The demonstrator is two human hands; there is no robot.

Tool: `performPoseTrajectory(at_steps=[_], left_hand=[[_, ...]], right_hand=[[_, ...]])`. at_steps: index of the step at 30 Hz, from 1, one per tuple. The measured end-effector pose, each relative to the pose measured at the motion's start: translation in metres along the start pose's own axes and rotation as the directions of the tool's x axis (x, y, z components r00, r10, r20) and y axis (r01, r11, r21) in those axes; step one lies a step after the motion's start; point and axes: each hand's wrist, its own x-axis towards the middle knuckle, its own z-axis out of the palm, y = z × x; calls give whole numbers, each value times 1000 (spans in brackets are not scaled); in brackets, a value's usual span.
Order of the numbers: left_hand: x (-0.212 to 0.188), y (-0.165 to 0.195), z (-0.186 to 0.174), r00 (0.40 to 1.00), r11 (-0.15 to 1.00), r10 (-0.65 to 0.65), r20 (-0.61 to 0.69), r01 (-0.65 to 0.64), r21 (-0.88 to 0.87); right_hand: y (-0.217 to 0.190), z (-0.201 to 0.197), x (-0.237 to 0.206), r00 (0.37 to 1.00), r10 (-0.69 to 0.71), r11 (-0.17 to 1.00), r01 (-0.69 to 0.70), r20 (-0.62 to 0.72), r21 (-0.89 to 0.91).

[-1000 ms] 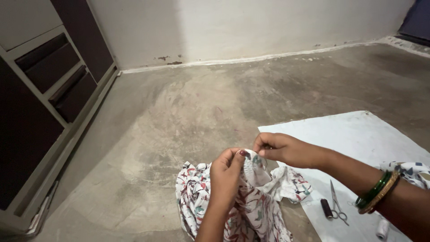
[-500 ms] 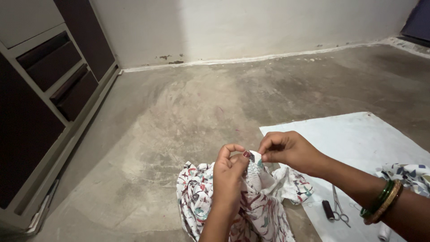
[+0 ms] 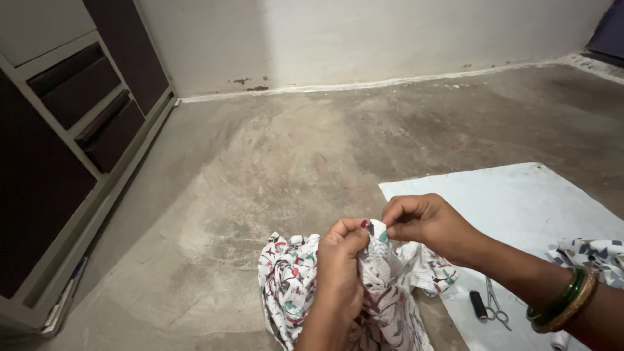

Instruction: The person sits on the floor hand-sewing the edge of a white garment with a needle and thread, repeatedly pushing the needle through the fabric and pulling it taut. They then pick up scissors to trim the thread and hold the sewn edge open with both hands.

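A white cloth with a red, teal and dark printed pattern (image 3: 286,279) lies bunched on the concrete floor in front of me. My left hand (image 3: 341,260) pinches a raised fold of it near the top. My right hand (image 3: 426,224) pinches the same fold just to the right, fingertips almost touching the left ones. Green and gold bangles (image 3: 564,300) ring my right wrist. Whether a needle or thread is held between the fingers is too small to tell.
A pale sheet (image 3: 513,208) is spread on the floor at right, with small scissors (image 3: 495,305) and a little dark object (image 3: 478,304) on it. A dark cabinet with drawers (image 3: 78,110) stands at left. A white wall (image 3: 364,32) closes the far side.
Both hands have dropped slightly lower and closer together on the cloth fold. The cloth stays bunched in the same spot.
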Motion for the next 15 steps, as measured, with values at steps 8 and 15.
performPoseTrajectory(at_steps=[8,15], left_hand=[[-1,1,9,991,996,-75,-108,79,40],[8,-2,1,993,992,-103,-50,106,68]], right_hand=[[2,0,-1,1000,24,999,-24,-18,28],[1,-2,-1,999,41,999,-41,0,7]])
